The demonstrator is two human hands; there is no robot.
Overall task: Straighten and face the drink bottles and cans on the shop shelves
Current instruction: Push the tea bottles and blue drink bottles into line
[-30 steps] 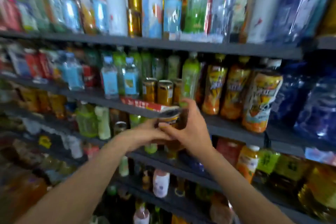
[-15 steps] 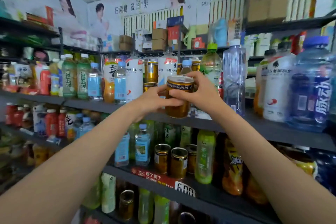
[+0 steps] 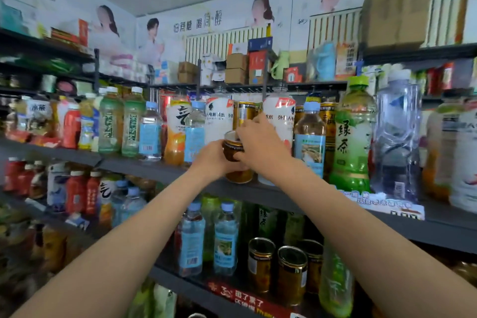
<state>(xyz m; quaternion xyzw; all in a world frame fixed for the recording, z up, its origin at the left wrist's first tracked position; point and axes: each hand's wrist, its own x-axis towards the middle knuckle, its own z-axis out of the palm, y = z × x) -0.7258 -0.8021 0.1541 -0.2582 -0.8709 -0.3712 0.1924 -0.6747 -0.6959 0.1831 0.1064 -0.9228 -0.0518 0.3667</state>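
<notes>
Both hands (image 3: 240, 152) grip gold can (image 3: 235, 160) — upright on shelf (image 3: 165, 171).

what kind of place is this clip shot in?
Most likely a small convenience shop's drinks aisle. Dark shelves are packed with rows of bottled drinks such as a green tea bottle, a shelf-edge price label hangs below them, and cardboard boxes sit stacked on top as stock.

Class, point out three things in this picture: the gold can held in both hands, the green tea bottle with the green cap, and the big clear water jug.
gold can (image 3: 238, 175): head view, lower body.
green tea bottle (image 3: 351, 142): head view, label.
clear water jug (image 3: 396, 142): head view, body.
</notes>
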